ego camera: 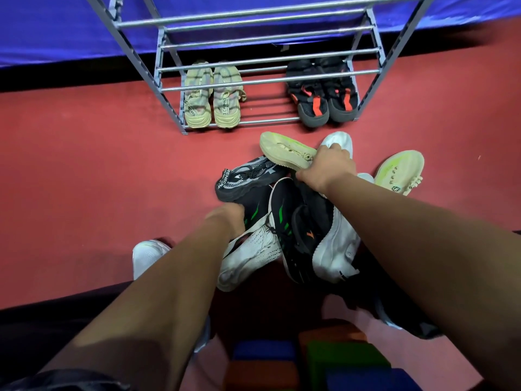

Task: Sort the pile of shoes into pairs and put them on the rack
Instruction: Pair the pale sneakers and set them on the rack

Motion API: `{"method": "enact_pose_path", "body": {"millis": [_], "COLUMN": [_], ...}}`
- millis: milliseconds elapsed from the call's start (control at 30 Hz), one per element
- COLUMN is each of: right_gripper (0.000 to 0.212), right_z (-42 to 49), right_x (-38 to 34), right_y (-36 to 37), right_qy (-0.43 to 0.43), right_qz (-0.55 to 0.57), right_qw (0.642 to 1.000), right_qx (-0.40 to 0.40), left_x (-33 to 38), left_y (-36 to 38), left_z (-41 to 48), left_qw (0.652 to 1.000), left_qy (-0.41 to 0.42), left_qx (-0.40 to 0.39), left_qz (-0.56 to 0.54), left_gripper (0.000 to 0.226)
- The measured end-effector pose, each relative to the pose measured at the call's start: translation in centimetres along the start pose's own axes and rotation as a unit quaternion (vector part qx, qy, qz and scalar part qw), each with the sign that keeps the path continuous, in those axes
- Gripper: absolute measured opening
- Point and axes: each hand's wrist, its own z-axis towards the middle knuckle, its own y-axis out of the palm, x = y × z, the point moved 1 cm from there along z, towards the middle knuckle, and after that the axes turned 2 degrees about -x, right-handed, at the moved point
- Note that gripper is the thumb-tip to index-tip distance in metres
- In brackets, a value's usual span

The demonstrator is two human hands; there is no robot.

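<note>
A grey metal rack (172, 88) stands on the red floor. Its bottom shelf holds a beige pair (211, 100) on the left and a black pair with red marks (324, 94) on the right. The pile lies in front of it. My right hand (329, 165) grips the heel end of a cream shoe (284, 149), beside a white shoe (342, 139). My left hand (225, 218) reaches under a black shoe with green stripes (282, 201); its fingers are hidden. Around them lie a black-and-white patterned shoe (248, 176), white shoes (248, 258) and a black shoe with an orange logo (307, 238).
A second cream and neon shoe (400, 170) lies apart at the right. A white shoe (149, 255) sits by my left forearm. Blue cloth (56, 29) hangs behind the rack. Coloured blocks (338, 359) lie near my feet.
</note>
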Motion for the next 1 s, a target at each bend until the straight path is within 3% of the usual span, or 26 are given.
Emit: {"method": "enact_pose_path", "body": {"millis": [167, 267, 333, 400, 467, 500, 600, 633, 767, 900, 1000], "right_gripper": [0.078, 0.077, 0.076, 0.065, 0.044, 0.038, 0.036, 0.037, 0.039, 0.029, 0.052], "right_z": [-0.3, -0.5, -0.1, 0.3, 0.6, 0.7, 1.0, 1.2, 2.4, 4.4, 6.1], "right_x": [-0.1, -0.2, 0.3, 1.0, 1.7, 2.0, 2.7, 3.2, 6.5, 11.2, 14.5], "right_y": [0.0, -0.5, -0.6, -0.9, -1.4, -1.7, -2.7, -2.8, -3.3, -2.8, -1.6], "right_qy": [0.006, 0.007, 0.013, 0.015, 0.011, 0.006, -0.014, -0.010, 0.049, 0.148, 0.260], "right_qz": [0.032, 0.047, 0.075, 0.149, 0.266, 0.310, 0.353, 0.349, 0.322, 0.248, 0.231], "right_qw": [0.999, 0.999, 0.997, 0.988, 0.963, 0.949, 0.927, 0.927, 0.945, 0.957, 0.938], "right_qx": [-0.005, -0.016, -0.022, -0.026, -0.047, -0.061, -0.123, -0.138, -0.034, 0.013, 0.010], "left_x": [-1.4, -0.5, 1.3, 3.8, 6.5, 7.7, 9.6, 9.8, 10.2, 11.6, 13.3], "left_y": [-0.5, -1.2, -2.6, -4.8, -6.8, -7.6, -8.7, -8.7, -8.1, -8.3, -8.6], "left_z": [0.5, 0.8, 0.9, 0.9, 1.3, 1.6, 2.3, 2.4, 3.2, 3.7, 3.1], "left_qw": [0.994, 0.979, 0.943, 0.884, 0.828, 0.816, 0.851, 0.866, 0.875, 0.892, 0.890], "left_qy": [-0.069, -0.046, -0.039, -0.029, 0.017, 0.037, 0.030, 0.022, 0.024, 0.004, 0.020], "left_qx": [0.057, 0.102, 0.163, 0.214, 0.190, 0.166, 0.117, 0.111, 0.128, 0.247, 0.311], "left_qz": [-0.061, -0.168, -0.289, -0.415, -0.527, -0.553, -0.511, -0.488, -0.466, -0.379, -0.333], "left_gripper": [0.046, 0.022, 0.016, 0.021, 0.025, 0.033, 0.075, 0.078, 0.073, 0.079, 0.070]}}
